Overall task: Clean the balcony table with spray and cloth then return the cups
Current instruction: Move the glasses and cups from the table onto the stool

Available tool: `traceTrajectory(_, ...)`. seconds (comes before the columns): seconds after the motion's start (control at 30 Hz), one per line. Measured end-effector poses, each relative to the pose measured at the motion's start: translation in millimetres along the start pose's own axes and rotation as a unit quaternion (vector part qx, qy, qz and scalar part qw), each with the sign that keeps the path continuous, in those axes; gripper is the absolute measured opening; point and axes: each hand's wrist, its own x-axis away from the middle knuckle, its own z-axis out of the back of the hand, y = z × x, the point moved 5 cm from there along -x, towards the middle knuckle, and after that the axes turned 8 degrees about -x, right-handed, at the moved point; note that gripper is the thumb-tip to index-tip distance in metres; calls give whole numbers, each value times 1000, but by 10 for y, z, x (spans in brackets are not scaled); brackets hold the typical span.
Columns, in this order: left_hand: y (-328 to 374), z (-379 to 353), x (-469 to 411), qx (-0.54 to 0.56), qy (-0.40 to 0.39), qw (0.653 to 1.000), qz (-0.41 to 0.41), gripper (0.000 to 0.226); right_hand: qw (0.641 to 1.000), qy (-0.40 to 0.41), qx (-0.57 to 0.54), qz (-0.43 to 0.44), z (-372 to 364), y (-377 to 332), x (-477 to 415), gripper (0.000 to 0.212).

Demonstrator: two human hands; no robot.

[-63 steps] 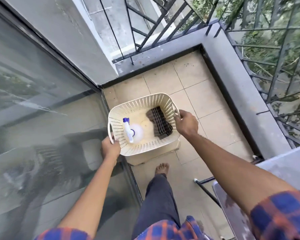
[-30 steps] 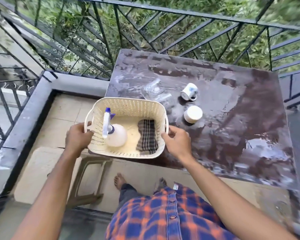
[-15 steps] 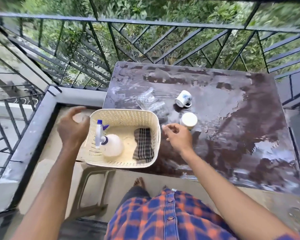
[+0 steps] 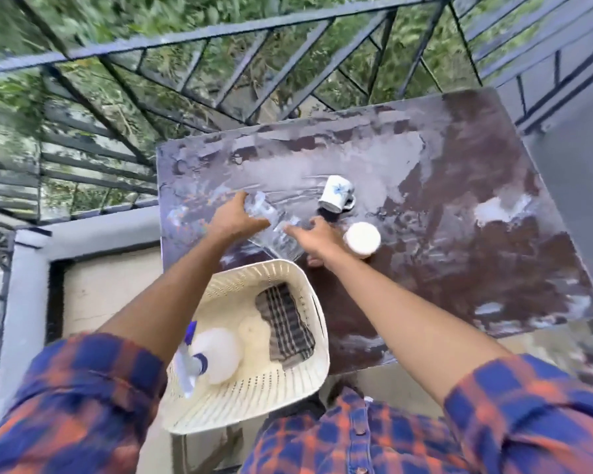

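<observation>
Head: basket (image 4: pixel 254 401) beside table (image 4: pixel 459 254), railing (image 4: pixel 192 38) beyond

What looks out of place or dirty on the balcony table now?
The table is smeared with pale, streaky patches over its dark brown top. The clear glasses lie on their sides between the left hand and right hand, and the flowered mug seems tipped rather than upright. Blur hides finer detail.

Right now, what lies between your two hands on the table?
In the head view, clear glasses lie on the table between the left hand and the right hand. Blur hides whether either hand grips them.
</observation>
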Motion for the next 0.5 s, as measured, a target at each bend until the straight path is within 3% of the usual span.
traceTrajectory(0.13,-7,-130,-365,-2,-42,999,14,92,999,21,-23,-14,-123,-52,-115,99)
traceTrajectory(0.23,-57,-134,-496,-2,-54,998,17,93,997,32,-51,-40,-158,-17,-203,121)
traceTrajectory(0.3,-113,-131,-520,21,-46,998,22,86,997,39,-44,-45,-170,-8,-230,125)
traceTrajectory(0.5,-292,-2,-328,127,27,991,33,92,996,74,23,48,-31,-224,-107,98)
